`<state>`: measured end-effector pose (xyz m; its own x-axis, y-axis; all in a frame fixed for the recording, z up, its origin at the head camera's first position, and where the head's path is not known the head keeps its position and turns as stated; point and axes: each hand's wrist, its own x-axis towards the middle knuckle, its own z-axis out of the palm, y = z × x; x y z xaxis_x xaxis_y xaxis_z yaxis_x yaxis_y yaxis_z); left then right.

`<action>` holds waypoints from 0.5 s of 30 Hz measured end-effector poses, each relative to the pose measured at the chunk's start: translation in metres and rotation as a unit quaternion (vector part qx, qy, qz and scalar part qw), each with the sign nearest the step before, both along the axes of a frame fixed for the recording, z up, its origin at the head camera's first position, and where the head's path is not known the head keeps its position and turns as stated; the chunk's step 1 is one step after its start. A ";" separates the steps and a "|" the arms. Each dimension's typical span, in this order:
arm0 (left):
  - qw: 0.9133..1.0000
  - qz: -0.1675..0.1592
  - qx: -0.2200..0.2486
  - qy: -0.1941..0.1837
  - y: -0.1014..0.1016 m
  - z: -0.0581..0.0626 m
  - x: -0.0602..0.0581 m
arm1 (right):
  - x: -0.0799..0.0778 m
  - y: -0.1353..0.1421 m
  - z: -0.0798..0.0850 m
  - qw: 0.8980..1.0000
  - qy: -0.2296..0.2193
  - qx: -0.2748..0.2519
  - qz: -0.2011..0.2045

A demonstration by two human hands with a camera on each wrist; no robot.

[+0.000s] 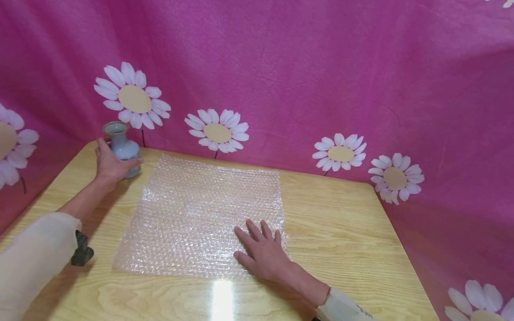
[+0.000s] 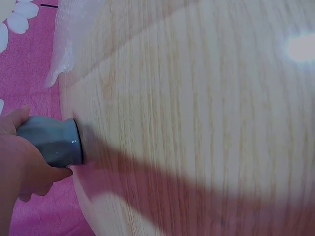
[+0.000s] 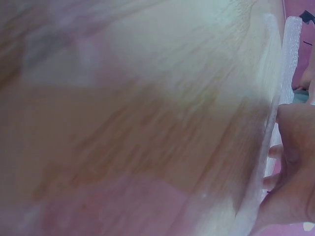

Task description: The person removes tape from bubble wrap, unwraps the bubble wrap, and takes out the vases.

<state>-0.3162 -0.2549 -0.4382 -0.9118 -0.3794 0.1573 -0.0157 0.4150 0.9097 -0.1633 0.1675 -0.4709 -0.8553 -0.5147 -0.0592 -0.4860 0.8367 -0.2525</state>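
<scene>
At the table's back left corner, my left hand (image 1: 110,164) grips a grey-blue ceramic vase (image 1: 125,150) with a flared rim and narrow neck. The thumb and fingers curl round its body, and the vase stands upright. In the left wrist view the vase (image 2: 51,140) shows its lower end close to the wood. A sheet of clear bubble wrap (image 1: 188,209) lies flat over the middle of the table. My right hand (image 1: 267,254) rests palm down with fingers spread on its right front part. From the right wrist, the hand (image 3: 295,157) is seen along the bubble wrap's edge.
The light wooden table (image 1: 341,236) has rounded back corners and bears a bright light reflection near its front. A magenta cloth (image 1: 281,80) printed with white daisies hangs behind it and along both sides. A black device (image 1: 82,250) sits at the left sleeve.
</scene>
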 end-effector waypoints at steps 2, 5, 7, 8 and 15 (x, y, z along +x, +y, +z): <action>1.000 0.000 0.001 -0.005 -0.001 -0.001 0.000 | 0.000 0.000 0.000 1.000 0.002 0.000 0.000; 1.000 0.000 -0.001 -0.008 -0.002 -0.001 0.001 | 0.000 0.000 -0.001 1.000 0.005 -0.003 0.001; 1.000 -0.002 -0.004 -0.009 -0.002 -0.002 0.002 | 0.000 0.000 -0.001 1.000 0.005 -0.007 0.000; 1.000 -0.002 -0.005 -0.007 -0.002 -0.003 0.002 | 0.000 0.000 -0.001 1.000 0.005 -0.008 0.001; 1.000 -0.002 -0.013 -0.004 -0.002 -0.004 0.004 | 0.001 0.000 0.000 1.000 0.004 -0.011 -0.001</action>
